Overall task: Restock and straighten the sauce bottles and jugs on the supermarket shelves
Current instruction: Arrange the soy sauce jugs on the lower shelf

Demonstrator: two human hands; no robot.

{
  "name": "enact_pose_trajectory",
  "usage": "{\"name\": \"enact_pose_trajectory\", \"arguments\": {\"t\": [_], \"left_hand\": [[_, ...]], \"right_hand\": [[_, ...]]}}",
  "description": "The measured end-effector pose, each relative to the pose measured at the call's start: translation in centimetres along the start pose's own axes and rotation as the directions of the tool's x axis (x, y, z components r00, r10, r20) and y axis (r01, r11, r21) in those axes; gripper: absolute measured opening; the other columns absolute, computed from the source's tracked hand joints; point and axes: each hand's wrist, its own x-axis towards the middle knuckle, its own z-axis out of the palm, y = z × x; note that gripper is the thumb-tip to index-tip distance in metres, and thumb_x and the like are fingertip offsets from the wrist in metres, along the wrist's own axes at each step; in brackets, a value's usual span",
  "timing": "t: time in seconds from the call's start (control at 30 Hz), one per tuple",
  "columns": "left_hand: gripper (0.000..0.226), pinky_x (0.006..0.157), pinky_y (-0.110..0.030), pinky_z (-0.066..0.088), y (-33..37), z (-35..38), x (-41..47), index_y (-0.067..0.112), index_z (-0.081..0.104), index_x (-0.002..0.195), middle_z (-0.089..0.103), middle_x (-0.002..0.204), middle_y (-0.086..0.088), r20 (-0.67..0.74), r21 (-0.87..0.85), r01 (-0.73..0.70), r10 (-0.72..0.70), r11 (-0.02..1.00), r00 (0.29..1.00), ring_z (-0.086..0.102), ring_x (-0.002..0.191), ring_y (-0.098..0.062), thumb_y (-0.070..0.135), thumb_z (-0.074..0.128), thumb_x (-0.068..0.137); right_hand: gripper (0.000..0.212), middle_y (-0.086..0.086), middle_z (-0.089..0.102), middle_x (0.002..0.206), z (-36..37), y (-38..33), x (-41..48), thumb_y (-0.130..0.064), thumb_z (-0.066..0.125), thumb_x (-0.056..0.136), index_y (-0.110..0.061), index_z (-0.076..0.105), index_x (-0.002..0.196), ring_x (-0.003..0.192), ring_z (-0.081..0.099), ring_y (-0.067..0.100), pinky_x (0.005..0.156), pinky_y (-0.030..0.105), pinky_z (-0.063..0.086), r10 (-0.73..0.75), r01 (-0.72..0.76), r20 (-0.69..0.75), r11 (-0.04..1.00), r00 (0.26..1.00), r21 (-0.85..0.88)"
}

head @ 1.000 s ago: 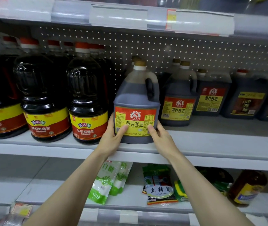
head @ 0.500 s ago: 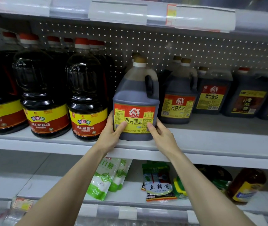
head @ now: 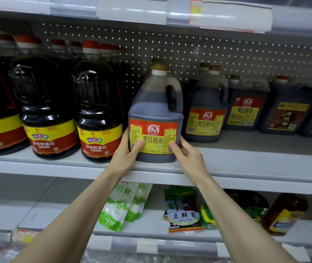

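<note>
A soy sauce jug (head: 155, 111) with a gold cap and a red-and-yellow label stands upright at the front edge of the middle shelf (head: 246, 164). My left hand (head: 126, 154) grips its lower left side, thumb on the label. My right hand (head: 187, 154) grips its lower right side, thumb on the label too. A matching jug (head: 206, 111) stands further back to the right, with more jugs (head: 246, 109) beyond it. Left of the held jug stand round dark bottles (head: 98, 111) with red caps.
The lower shelf (head: 37, 215) holds green-and-white sugar bags (head: 121, 205), a soybean paste pouch (head: 183, 211) and an amber bottle (head: 284, 213). A perforated back panel (head: 189, 48) lies behind the jugs. The upper shelf's price rail (head: 132, 10) overhangs.
Both hands stay on the jug at the shelf's front edge. The jug looks barely shifted; the view has moved slightly.
</note>
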Motion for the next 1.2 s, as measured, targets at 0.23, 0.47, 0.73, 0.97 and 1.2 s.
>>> {"name": "enact_pose_trajectory", "arguments": {"t": [0.23, 0.47, 0.73, 0.97, 1.2], "left_hand": [[0.066, 0.106, -0.035, 0.043, -0.15, -0.03, -0.06, 0.027, 0.032, 0.146, 0.057, 0.131, 0.012, -0.001, 0.008, -0.004, 0.004, 1.000, 1.000, 0.054, 0.120, -0.002, 0.045, 0.053, 0.086], [0.066, 0.106, -0.037, 0.043, -0.22, -0.10, -0.04, 0.028, 0.033, 0.146, 0.057, 0.131, 0.012, -0.010, 0.018, -0.008, 0.008, 1.000, 1.000, 0.054, 0.120, -0.003, 0.047, 0.054, 0.086], [0.065, 0.107, -0.040, 0.043, -0.22, -0.10, -0.02, 0.028, 0.032, 0.146, 0.057, 0.132, 0.010, -0.018, 0.041, -0.002, 0.003, 0.999, 1.000, 0.053, 0.122, -0.006, 0.046, 0.053, 0.087], [0.060, 0.107, -0.041, 0.043, -0.40, 0.05, -0.16, 0.029, 0.034, 0.145, 0.058, 0.130, 0.012, -0.047, 0.070, -0.015, 0.018, 0.997, 0.999, 0.054, 0.120, -0.005, 0.044, 0.054, 0.090], [0.055, 0.107, -0.040, 0.042, -0.06, 0.17, -0.16, 0.027, 0.032, 0.146, 0.057, 0.131, 0.012, -0.050, 0.091, -0.015, 0.020, 0.996, 0.999, 0.053, 0.121, -0.006, 0.037, 0.053, 0.095]], "right_hand": [[0.056, -0.009, 0.061, 0.126, 0.17, 0.01, -0.06, -0.041, 0.053, 0.095, -0.028, 0.038, 0.148, 0.113, 0.055, 0.004, 0.083, 0.005, 0.043, -0.004, 0.004, -0.007, 1.000, 1.000, -0.007], [0.056, -0.008, 0.061, 0.126, 0.23, 0.00, -0.01, -0.039, 0.053, 0.096, -0.026, 0.038, 0.148, 0.113, 0.056, 0.004, 0.080, 0.003, 0.045, 0.002, -0.002, -0.013, 1.000, 1.000, 0.003], [0.056, -0.006, 0.060, 0.128, 0.32, -0.08, 0.09, -0.039, 0.052, 0.096, -0.025, 0.038, 0.148, 0.117, 0.055, 0.006, 0.086, 0.008, 0.044, 0.016, -0.016, -0.016, 1.000, 1.000, -0.006], [0.055, -0.013, 0.058, 0.119, 0.29, 0.02, 0.15, -0.038, 0.052, 0.097, -0.023, 0.038, 0.148, 0.112, 0.054, 0.003, 0.076, -0.001, 0.043, 0.021, -0.022, -0.029, 0.999, 0.999, -0.035], [0.055, -0.012, 0.057, 0.124, 0.32, -0.25, 0.16, -0.037, 0.052, 0.097, -0.022, 0.038, 0.148, 0.112, 0.053, 0.002, 0.076, -0.002, 0.041, 0.016, -0.017, -0.029, 0.999, 0.999, -0.038]]}}
